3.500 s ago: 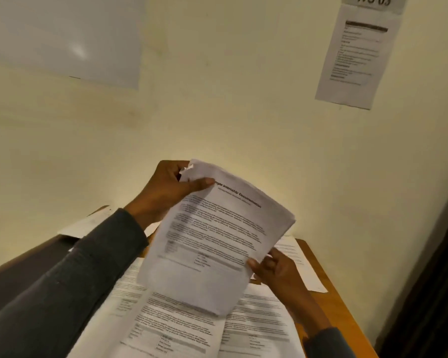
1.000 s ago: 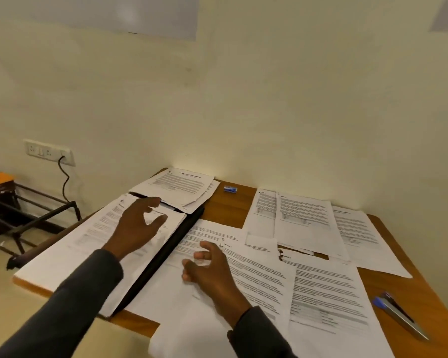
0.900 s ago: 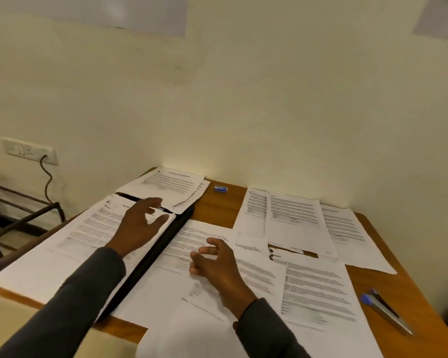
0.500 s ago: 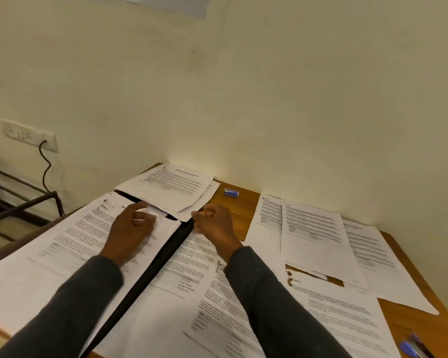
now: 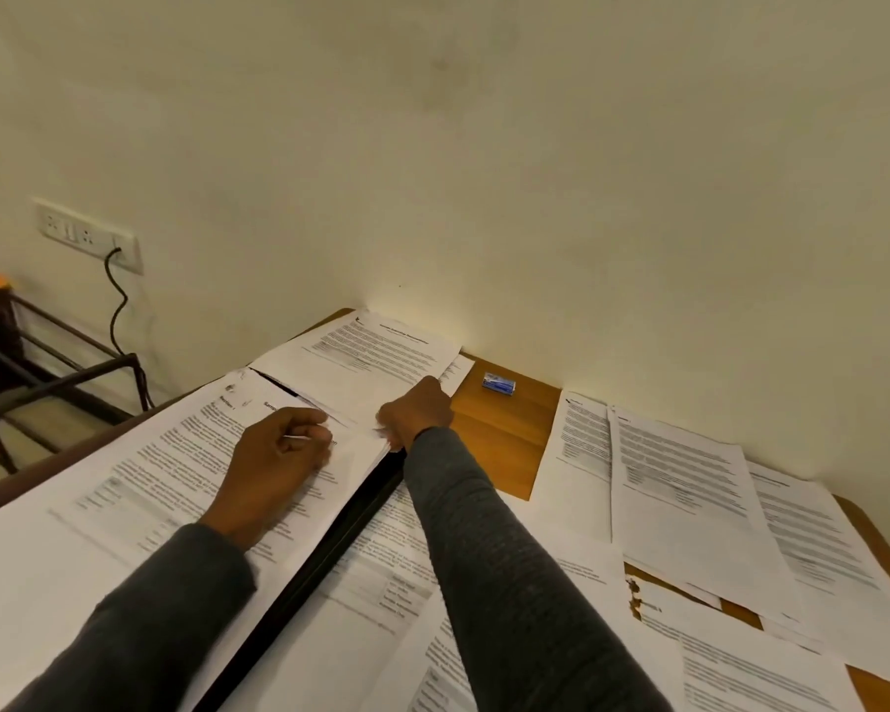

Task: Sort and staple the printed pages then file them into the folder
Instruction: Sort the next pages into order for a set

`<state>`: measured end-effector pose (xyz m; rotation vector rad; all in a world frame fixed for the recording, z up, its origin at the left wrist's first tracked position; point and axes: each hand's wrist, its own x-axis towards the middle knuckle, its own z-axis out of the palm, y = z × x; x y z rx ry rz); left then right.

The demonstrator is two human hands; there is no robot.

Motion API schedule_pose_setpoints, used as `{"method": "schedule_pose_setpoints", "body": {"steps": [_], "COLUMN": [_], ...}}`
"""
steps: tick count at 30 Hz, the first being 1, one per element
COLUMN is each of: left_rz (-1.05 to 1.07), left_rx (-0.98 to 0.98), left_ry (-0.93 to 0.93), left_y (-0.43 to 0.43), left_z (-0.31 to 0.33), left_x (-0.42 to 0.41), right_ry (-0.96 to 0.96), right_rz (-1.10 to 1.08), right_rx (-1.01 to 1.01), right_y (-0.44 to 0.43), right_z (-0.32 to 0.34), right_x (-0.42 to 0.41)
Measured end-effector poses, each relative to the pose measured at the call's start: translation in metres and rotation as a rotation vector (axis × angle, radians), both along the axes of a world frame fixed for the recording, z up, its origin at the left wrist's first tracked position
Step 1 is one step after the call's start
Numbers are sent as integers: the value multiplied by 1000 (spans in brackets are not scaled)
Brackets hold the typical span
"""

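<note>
Here, mid-frame, I see the left hand (image 5: 278, 457) resting on smooth white printed pages (image 5: 140, 506). They lie flat over a black folder (image 5: 330, 552), whose straight spine runs diagonally toward the lower edge. The fingers are curled together; I cannot tell whether they pinch anything. Just to its right, the right hand (image 5: 418, 412) pinches the sheets' edge. Beyond it, a small blue box (image 5: 498, 386) sits on the bare wooden table (image 5: 499, 439).

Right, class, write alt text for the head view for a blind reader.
A person's left hand rests curled on the page in a black folder; the right hand pinches that page's edge. Printed pages cover the wooden table.
</note>
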<state>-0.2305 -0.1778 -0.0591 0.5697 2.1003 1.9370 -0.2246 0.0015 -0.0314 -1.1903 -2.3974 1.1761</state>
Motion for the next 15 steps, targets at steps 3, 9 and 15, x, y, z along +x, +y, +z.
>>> {"method": "schedule_pose_setpoints", "body": {"steps": [3, 9, 15], "left_rz": [7, 1, -27], "left_rx": [13, -15, -57], "left_ry": [1, -20, -9], "left_y": [0, -1, -4], "left_z": [4, 10, 9], "left_x": [2, 4, 4], "right_ry": [215, 627, 757], "right_rz": [-8, 56, 134], "right_rx": [-297, -844, -882], "right_y": [0, 12, 42], "right_z": [7, 42, 45], "right_x": [11, 70, 167]}}
